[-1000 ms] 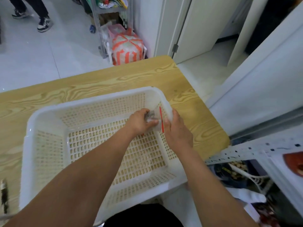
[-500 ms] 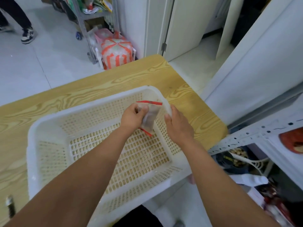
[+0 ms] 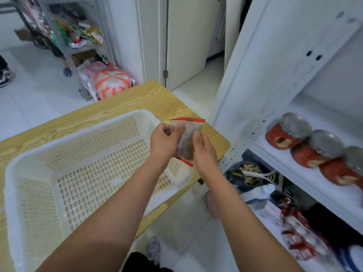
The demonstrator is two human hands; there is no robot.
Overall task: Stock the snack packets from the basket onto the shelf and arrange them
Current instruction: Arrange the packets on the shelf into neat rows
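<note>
A clear snack packet [image 3: 188, 138] with red top and bottom edges is held upright above the basket's far right corner. My left hand [image 3: 166, 139] pinches its left side near the top. My right hand [image 3: 203, 149] grips its right side. The white perforated plastic basket [image 3: 23, 173] lies on the wooden table [image 3: 135, 101], and I see no other packets inside it. The white shelf [image 3: 306, 173] stands to the right, with three red jars [image 3: 306, 152] lying in a row on it.
Below the jars, lower shelves hold a dark bowl of nuts [image 3: 248, 173], a white scoop and red packets [image 3: 298, 238]. A metal rack of goods [image 3: 72, 34] and an orange-white bag [image 3: 112, 83] stand beyond the table. Someone's shoe [image 3: 5, 76] shows at far left.
Both hands lifted the packet out of the basket's far right corner and carried it up and to the right. My view has swung right, bringing the shelf and jars into sight.
</note>
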